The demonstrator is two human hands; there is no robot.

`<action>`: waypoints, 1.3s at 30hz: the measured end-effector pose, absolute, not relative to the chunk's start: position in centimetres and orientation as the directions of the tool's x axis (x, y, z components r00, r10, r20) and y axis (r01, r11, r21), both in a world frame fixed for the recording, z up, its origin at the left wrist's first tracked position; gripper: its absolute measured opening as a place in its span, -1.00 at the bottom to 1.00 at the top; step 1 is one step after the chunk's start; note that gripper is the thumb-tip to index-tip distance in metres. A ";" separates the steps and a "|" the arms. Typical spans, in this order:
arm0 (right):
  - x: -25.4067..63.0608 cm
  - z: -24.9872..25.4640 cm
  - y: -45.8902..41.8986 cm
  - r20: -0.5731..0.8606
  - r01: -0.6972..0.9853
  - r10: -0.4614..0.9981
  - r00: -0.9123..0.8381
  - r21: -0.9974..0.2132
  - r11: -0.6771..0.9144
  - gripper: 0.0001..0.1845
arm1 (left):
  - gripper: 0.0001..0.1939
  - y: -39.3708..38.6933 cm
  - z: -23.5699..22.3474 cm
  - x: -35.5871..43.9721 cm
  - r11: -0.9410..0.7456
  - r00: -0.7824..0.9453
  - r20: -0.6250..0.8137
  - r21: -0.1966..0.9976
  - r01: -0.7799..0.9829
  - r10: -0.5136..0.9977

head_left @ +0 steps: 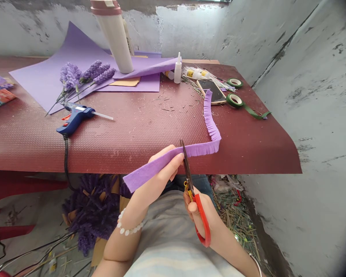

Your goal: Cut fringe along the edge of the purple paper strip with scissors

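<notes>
My left hand (167, 167) is closed on a purple felt strip (147, 173), pinching it near the middle between thumb and fingers. Short fringe cuts line the strip's far part, which bends at the right and runs up to the phone. Its near end is uncut and slants down past my wrist. In my right hand (203, 211) are red-handled scissors (202, 223), gripped by the handles. Their narrow blades stand slightly apart and meet the strip's lower edge beside my left thumb. A yellow wrapping shows near the scissors' pivot.
A blue glue gun (77, 117) and lavender stems (80, 77) lie left on the maroon table (132, 142). Behind are purple sheets (43, 73), a white bottle (115, 38) and a glue bottle (177, 71). A phone (215, 94) and green tape rolls (234, 100) lie right.
</notes>
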State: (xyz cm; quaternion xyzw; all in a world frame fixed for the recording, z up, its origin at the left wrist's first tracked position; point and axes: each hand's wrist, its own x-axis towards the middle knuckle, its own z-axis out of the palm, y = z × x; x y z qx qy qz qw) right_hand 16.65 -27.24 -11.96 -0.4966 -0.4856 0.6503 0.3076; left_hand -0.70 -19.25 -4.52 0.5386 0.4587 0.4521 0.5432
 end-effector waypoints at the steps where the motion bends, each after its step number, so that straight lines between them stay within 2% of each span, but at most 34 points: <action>1: 16.6 -12.0 -27.2 -0.350 0.078 0.884 -0.310 -0.936 -0.344 -0.09 | -0.61 -19.2 -4.5 -0.7 0.011 0.186 -0.010 1.000 -0.002 0.982; 4: 16.5 -12.0 -27.3 -0.354 0.065 0.885 -0.304 -0.934 -0.351 -0.10 | -0.64 -19.2 -4.5 -0.7 0.018 0.230 -0.014 1.000 -0.015 0.973; 10: 16.6 -11.4 -27.1 -0.354 0.053 0.883 -0.308 -0.933 -0.355 -0.07 | -0.58 -19.3 -5.3 0.2 0.003 0.114 0.000 1.000 -0.024 0.993; 17: 16.2 -10.8 -26.9 -0.337 0.047 0.892 -0.302 -0.939 -0.340 -0.05 | -0.57 -19.2 -5.4 0.4 0.005 0.119 -0.002 1.000 -0.026 0.993; 23: 16.4 -10.9 -26.9 -0.300 0.029 0.895 -0.330 -0.951 -0.309 0.00 | -0.60 -19.0 -5.2 -0.5 0.031 0.219 -0.011 0.995 -0.090 0.976; 27: 16.3 -11.1 -26.9 -0.293 0.039 0.894 -0.340 -0.954 -0.298 -0.04 | -0.70 -19.0 -5.4 -1.0 -0.014 0.242 0.051 0.988 -0.153 0.969; 35: 16.6 -11.2 -26.8 -0.243 0.095 0.906 -0.346 -0.970 -0.224 -0.08 | -0.67 -19.1 -5.0 -1.7 -0.078 0.189 0.072 0.997 0.023 0.979; 39: 16.7 -11.0 -26.5 -0.214 0.121 0.913 -0.346 -0.976 -0.183 -0.10 | -0.66 -19.1 -4.8 -2.0 -0.070 0.179 0.061 0.996 0.048 0.982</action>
